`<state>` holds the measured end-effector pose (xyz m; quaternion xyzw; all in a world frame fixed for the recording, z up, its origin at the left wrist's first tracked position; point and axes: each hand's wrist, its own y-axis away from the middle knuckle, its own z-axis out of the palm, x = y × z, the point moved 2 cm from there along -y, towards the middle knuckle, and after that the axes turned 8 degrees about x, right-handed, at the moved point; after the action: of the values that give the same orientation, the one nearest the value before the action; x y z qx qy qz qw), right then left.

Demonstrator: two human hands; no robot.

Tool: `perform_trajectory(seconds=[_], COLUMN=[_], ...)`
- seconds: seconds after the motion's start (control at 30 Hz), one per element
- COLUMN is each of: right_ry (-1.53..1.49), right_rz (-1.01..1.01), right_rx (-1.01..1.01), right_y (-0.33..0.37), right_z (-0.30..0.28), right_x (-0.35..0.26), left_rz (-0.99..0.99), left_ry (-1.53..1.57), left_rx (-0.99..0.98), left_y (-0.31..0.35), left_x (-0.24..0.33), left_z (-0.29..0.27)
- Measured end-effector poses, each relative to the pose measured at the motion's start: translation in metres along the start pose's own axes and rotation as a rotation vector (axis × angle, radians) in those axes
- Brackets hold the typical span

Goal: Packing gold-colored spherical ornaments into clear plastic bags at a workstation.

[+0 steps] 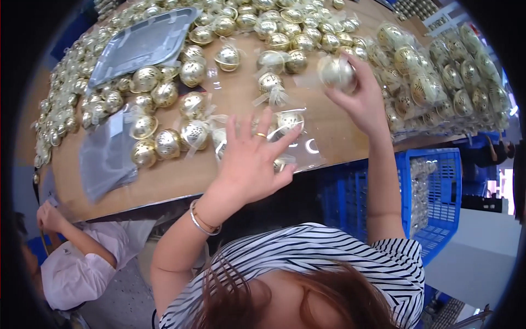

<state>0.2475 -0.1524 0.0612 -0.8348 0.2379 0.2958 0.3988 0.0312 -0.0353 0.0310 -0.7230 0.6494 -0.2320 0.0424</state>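
My right hand (362, 97) grips a shiny gold ball ornament (334, 74) above the right part of the table, thumb and fingers round its side. Spread fingers of my left hand (249, 156) lie over a clear plastic bag (312, 156) at the table's front edge. Several gold balls are in or under this bag; one patterned ball (289, 120) shows beside my fingers, and my hand partly hides the others. Just beyond my left fingertips sits a gold ball with a pale ribbon (270, 82). More patterned balls (167, 143) stand close by on the left.
Stacked clear packs of gold balls (419, 82) rise at the right. A grey plastic tray (145, 44) rests among loose balls at the back left. Flat clear bags (107, 156) lie front left. A blue crate (433, 208) stands below the table; another person (82, 257) is at the lower left.
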Motion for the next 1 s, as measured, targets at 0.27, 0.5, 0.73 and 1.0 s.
perform_trajectory(seconds=[0.27,0.5,0.73,1.0], right_ry=[0.158,-0.351,-0.653,-0.185], right_rz=[0.077,0.336,0.716,-0.112], right_rx=[-0.247,-0.754,-0.318,-0.248], right_y=[0.087,0.076,0.116,0.109], right_z=[-0.018,0.013,-0.002,0.009], right_x=[0.006,0.014,0.029,-0.005], left_rz=[-0.02,0.003,0.053,0.051], left_ry=[-0.026,-0.028,-0.05,-0.046], left_rx=[-0.027,-0.019,0.019,0.151], left_y=[0.0,0.003,0.002,-0.009], left_x=[-0.001,0.0,0.0,0.038], left_z=[-0.002,0.002,-0.001,-0.008])
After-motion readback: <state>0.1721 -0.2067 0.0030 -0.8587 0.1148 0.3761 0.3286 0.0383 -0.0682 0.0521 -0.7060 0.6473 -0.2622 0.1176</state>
